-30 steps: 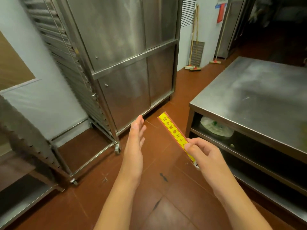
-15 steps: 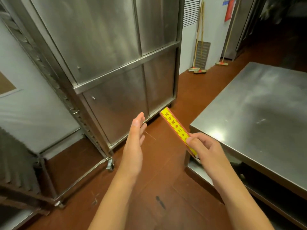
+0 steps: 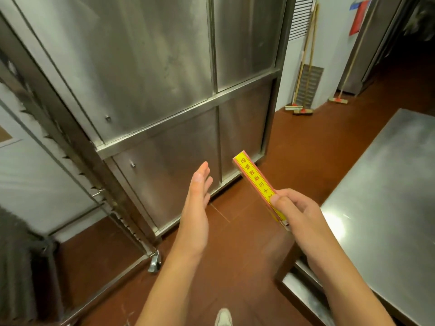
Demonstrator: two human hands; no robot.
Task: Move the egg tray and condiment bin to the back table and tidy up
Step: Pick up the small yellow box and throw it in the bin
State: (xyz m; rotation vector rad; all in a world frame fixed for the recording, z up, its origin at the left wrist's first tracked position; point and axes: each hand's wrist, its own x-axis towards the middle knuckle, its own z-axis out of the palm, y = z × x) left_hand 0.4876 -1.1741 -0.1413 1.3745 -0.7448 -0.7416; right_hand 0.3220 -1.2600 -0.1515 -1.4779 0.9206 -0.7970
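- the egg tray and condiment bin are not in view.
- right hand (image 3: 299,210) pinches a yellow box (image 3: 257,187) (red print) at its near end; a loose pinch could drop it.
- left hand (image 3: 196,208) flat, holding nothing.
- steel desk (image 3: 386,184) lies right, cabinet (image 3: 153,90) far left.

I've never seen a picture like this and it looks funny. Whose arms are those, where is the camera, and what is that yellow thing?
The camera sits on a person's head and looks down, so you see that person's own two arms. The right hand pinches a long, flat yellow strip with red writing. The left hand is open and holds nothing. Ahead stands a tall steel cabinet on wheels. On the right is a shiny steel table; the part you can see has nothing lying on it. Wooden-handled brooms lean on the white wall at the back. The floor is brown-red tiles.
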